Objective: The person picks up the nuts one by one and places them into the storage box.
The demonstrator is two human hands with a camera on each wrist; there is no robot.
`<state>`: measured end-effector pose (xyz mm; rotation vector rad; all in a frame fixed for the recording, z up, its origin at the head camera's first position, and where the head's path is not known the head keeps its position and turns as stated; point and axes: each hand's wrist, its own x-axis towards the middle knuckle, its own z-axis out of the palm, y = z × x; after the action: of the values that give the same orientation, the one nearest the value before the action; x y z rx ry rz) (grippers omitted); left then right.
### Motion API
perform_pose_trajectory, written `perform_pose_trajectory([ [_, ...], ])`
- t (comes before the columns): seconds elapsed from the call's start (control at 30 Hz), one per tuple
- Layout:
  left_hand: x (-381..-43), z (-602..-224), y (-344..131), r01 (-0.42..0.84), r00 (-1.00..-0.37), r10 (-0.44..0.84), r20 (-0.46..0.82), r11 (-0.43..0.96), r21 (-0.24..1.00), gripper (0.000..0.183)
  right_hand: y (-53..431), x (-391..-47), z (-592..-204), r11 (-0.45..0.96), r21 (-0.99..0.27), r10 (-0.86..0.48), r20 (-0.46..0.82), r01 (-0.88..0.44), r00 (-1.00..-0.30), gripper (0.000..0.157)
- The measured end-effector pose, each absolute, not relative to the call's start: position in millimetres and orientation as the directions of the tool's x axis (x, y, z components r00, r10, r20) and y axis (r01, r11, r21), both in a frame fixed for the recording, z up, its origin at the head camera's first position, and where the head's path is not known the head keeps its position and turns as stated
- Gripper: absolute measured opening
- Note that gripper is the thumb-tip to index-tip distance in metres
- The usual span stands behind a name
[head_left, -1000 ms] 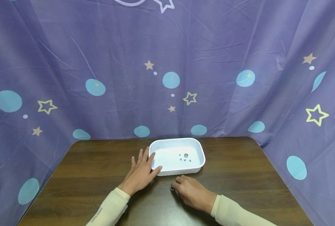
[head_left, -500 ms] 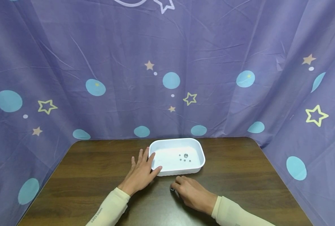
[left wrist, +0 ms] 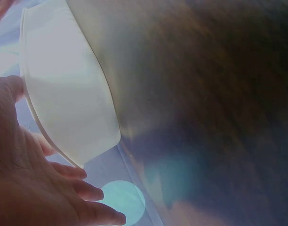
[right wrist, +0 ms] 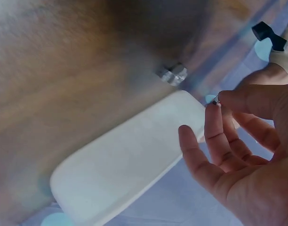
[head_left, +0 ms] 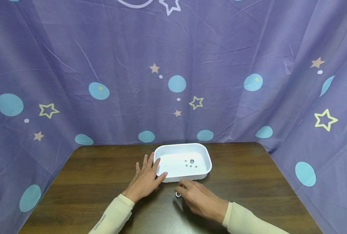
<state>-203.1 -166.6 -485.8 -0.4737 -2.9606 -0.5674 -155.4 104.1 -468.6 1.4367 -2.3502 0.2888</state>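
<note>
My left hand (head_left: 145, 182) lies spread at the left end of a white tray (head_left: 176, 179), thumb and forefinger over its rim. In the left wrist view, the fingers (left wrist: 87, 190) are straight and reach past the rim. My right hand (head_left: 199, 198) is just in front of the tray, over the table. Its thumb and a fingertip pinch a tiny shiny metal piece (right wrist: 215, 100), mostly hidden by the fingertips. Below those fingers a larger shiny metal nut (head_left: 178, 195) sits on the table; in the right wrist view this nut (right wrist: 173, 74) looks blurred and faceted.
Inside the tray, toward its right side, lie one larger metal nut (head_left: 192, 161) and several tiny ones. The brown wooden table (head_left: 243, 182) runs back to a purple curtain (head_left: 220, 107) with stars and dots, which also hangs at both sides.
My right hand has risen slightly from the larger nut on the table, which now shows more of itself. The left hand keeps its place on the tray.
</note>
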Motion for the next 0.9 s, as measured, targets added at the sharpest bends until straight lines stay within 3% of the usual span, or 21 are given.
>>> perform_pose_trajectory([
  [0.23, -203.2, -485.7, -166.3, 0.319, -0.947, 0.285, 0.146, 0.882, 0.347, 0.080, 97.3, -159.1, -453.9, 0.448, -0.005, -0.804, 0.436, -0.894, -0.405, 0.039],
  [0.57, -202.7, -486.7, -167.7, 0.322, -0.946, 0.283, 0.160, 0.886, 0.333, 0.080, 81.7, -174.0, -432.1, 0.467, -0.048, -0.796, 0.411, -0.883, -0.444, 0.043],
  [0.9, -203.0, -486.6, -167.9, 0.337, -0.940, 0.293, 0.177, 0.885, 0.321, 0.081, 68.4, -196.5, -423.7, 0.510, -0.066, -0.778, 0.389, -0.858, -0.493, 0.038],
])
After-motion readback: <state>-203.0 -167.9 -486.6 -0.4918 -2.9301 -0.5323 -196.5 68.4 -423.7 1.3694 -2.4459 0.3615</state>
